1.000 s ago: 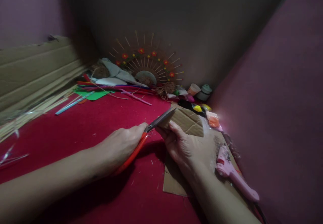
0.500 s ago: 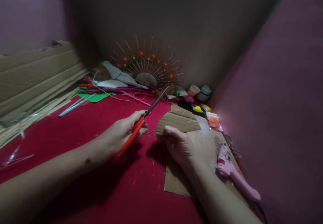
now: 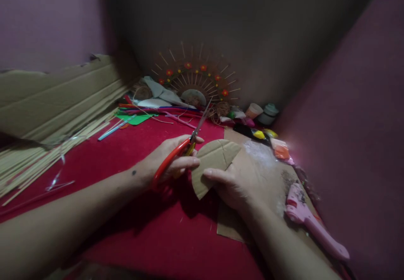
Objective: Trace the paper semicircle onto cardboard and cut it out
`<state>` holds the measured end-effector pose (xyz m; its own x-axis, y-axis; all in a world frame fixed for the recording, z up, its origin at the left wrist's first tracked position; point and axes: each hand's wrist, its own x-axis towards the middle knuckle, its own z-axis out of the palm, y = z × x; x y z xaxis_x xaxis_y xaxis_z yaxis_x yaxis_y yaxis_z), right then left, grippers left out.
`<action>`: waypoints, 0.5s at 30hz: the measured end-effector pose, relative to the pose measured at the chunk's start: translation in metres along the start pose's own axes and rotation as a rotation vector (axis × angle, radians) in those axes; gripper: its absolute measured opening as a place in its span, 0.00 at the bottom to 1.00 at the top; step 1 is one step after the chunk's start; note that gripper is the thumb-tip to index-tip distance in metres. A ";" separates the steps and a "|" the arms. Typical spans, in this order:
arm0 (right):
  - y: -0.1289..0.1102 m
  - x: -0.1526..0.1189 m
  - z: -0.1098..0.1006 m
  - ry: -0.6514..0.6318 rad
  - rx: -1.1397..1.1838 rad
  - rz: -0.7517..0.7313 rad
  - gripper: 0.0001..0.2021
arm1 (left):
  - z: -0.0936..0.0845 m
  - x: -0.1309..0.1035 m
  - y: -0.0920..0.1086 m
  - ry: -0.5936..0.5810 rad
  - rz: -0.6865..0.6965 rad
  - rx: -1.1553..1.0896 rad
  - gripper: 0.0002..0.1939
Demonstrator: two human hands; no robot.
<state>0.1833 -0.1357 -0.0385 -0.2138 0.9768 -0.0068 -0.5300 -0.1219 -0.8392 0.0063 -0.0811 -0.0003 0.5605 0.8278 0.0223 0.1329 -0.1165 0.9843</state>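
Note:
My left hand (image 3: 173,158) is closed around a pair of scissors (image 3: 172,161) with red handles. Their metal blades point up and away from me, and a bit of yellow shows by the pivot. A half-round piece of corrugated cardboard (image 3: 213,162) is pinched in my right hand (image 3: 240,183), thumb on top and the other fingers hidden underneath. The left fingertips are at the cardboard's left edge; whether they press on it I cannot tell. Below the right hand lies a larger flat cardboard sheet (image 3: 230,225) on the red cloth (image 3: 148,238).
A pink glue gun (image 3: 315,225) rests on the right of the sheet. Thin sticks (image 3: 69,158) and a large cardboard panel (image 3: 57,99) are on the left. At the back are a decorated stick fan (image 3: 195,78), twine (image 3: 221,109), a cup (image 3: 253,111) and small packets (image 3: 280,149).
The cardboard piece has been turned, its point now facing up and right. My left hand with the scissors has come closer to it. The whole view has shifted slightly.

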 end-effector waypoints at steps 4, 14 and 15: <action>-0.003 0.004 0.000 0.090 0.046 -0.076 0.18 | 0.001 0.000 -0.003 -0.004 -0.019 0.046 0.27; -0.007 -0.001 0.003 0.007 0.109 0.090 0.17 | 0.004 0.002 -0.013 0.022 -0.097 -0.371 0.29; -0.006 -0.002 0.003 -0.009 0.105 0.095 0.18 | 0.004 0.002 -0.014 -0.015 -0.110 -0.392 0.29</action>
<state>0.1844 -0.1375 -0.0312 -0.2746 0.9584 -0.0781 -0.5896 -0.2320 -0.7736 0.0092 -0.0798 -0.0142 0.5727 0.8152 -0.0867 -0.1270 0.1927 0.9730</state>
